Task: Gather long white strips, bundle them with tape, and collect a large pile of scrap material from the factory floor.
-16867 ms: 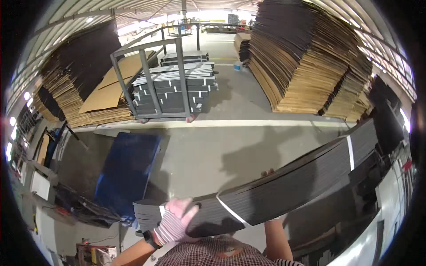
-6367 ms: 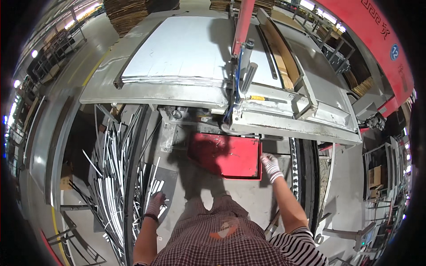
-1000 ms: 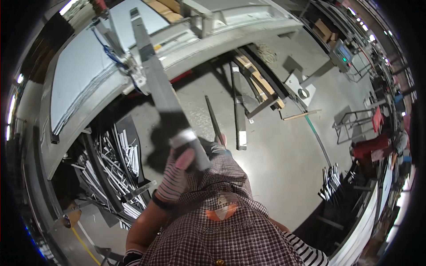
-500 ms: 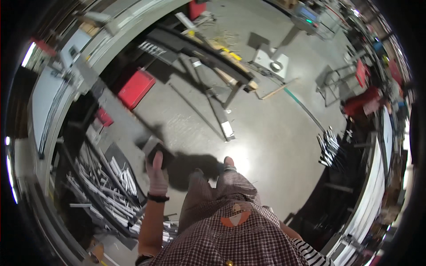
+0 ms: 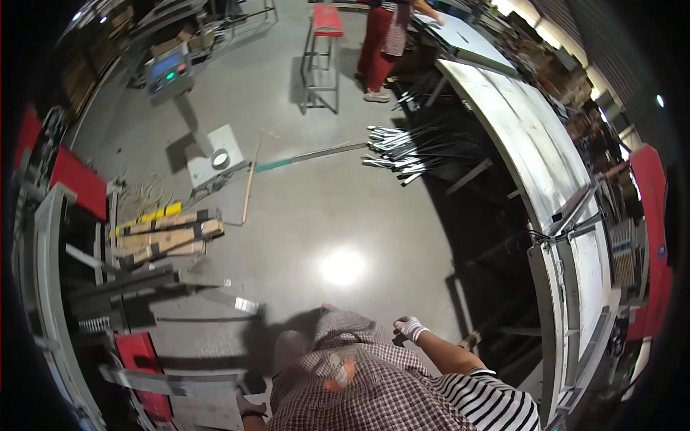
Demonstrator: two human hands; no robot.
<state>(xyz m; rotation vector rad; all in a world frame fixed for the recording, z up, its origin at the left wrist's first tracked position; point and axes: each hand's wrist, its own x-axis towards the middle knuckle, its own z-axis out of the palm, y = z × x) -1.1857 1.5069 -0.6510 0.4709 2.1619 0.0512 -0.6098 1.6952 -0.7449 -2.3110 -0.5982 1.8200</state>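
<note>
Low on the left, my left hand [image 5: 249, 406] is closed around the dark end of a long grey metal bar [image 5: 180, 383]. The bar stretches away to the left, over a red panel [image 5: 144, 370] lower down; motion smears it a little. My right hand [image 5: 410, 329], in a pale glove, hangs beside my right hip with its fingers curled. Something small and dark shows at those fingers, too small to name. A checked apron covers my front between the two hands.
A steel table [image 5: 510, 122] runs along the right, with bundled metal strips [image 5: 399, 151] beneath. A control stand [image 5: 169, 75], a red-topped bench [image 5: 328, 21] and another person [image 5: 377, 54] stand farther off. Taped cardboard lengths [image 5: 169, 233] lie at left.
My view has swung right, bringing the steel table and the other person into sight. My left hand with the bar now sits lower in view. My right hand has come into view.
</note>
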